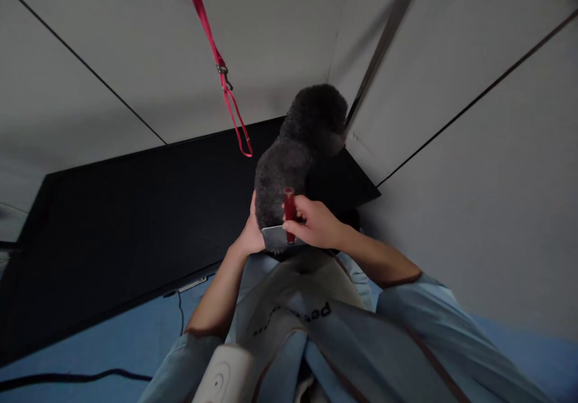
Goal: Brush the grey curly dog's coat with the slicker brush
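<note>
A small dog with curly dark grey fur (282, 168) stands on the black table, its rear toward me and its head turned to the right. My right hand (313, 222) is closed around the red handle of a grooming brush (289, 207). The brush's wide grey flat head lies against the dog's rear. My left hand (251, 234) is curved around the left side of the dog's hindquarters, close to the brush head. One finger shows along the fur; the others are mostly hidden.
The black ribbed table (135, 228) reaches far to the left. A pink strap loop with a metal clip (223, 70) hangs over it. Grey wall panels (460, 168) meet in a corner behind the dog. A black cable (76, 378) runs at lower left, and a white device (226, 373) is at the bottom.
</note>
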`<state>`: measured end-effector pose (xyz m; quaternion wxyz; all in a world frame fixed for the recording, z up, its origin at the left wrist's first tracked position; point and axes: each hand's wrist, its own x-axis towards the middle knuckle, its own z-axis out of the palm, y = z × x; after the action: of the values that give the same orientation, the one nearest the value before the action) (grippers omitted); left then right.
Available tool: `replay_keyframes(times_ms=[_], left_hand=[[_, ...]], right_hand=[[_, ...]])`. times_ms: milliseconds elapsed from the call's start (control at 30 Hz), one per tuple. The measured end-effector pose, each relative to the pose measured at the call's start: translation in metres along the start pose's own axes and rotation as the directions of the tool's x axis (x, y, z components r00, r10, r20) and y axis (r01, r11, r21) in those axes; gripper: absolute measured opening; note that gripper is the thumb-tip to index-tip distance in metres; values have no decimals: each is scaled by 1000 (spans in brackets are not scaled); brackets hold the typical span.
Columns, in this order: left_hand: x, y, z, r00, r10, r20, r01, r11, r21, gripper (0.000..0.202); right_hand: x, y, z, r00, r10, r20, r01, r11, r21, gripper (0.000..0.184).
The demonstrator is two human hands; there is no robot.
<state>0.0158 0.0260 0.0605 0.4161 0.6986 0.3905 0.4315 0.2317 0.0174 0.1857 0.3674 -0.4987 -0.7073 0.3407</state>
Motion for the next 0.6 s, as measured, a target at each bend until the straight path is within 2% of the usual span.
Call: replay_keyframes(times_ms=[33, 133, 167, 267, 300, 333, 400, 433, 467, 500, 567, 600], left_hand=[[1, 0, 0, 1000, 15, 3, -15, 1000, -6, 141], [4, 2, 0, 999, 42, 6, -42, 999, -7, 135], [5, 2, -1, 999, 36, 1, -36, 999, -12, 134], [7, -1, -2, 1000, -19, -14, 18, 997, -71, 131], [8, -3, -3, 999, -47, -27, 44, 994, -95, 127], [9, -5, -3, 996, -76, -44, 71, 990, -119, 122], [11, -6, -3, 988, -135, -78, 122, 981, -152, 115], [13, -6, -3, 982, -163, -93, 147, 976, -160, 114], [14, -6, -3, 977, -189, -104, 170, 972, -162, 114], [16, -5, -4, 971, -208, -114, 189, 969, -160, 113], [19, -4, -5, 964, -228, -136, 208, 968, -143, 107], [21, -4, -6, 963, -225, -148, 207, 970, -130, 102]], right_hand=[[-2, 2, 1, 1000, 8, 10, -8, 1000, 22, 31], [-8, 9, 4, 975, 40, -220, -27, 998, 61, 36], [-9, 11, 4, 973, 28, -231, -12, 998, 69, 36], [-6, 22, 0, 991, 0, -132, 17, 992, 127, 32], [-3, 26, -3, 984, 17, -177, 9, 989, 145, 30], [1, 31, -8, 959, 45, -280, -1, 988, 157, 29], [9, 36, -18, 852, 99, -514, -3, 983, 184, 29], [11, 36, -23, 819, 115, -562, 8, 977, 212, 29], [11, 33, -26, 829, 128, -545, 22, 965, 260, 31], [10, 29, -27, 875, 132, -465, 32, 944, 327, 35], [3, 17, -22, 980, 63, -190, 36, 878, 477, 51], [-2, 11, -16, 999, -17, -34, 33, 842, 539, 63]])
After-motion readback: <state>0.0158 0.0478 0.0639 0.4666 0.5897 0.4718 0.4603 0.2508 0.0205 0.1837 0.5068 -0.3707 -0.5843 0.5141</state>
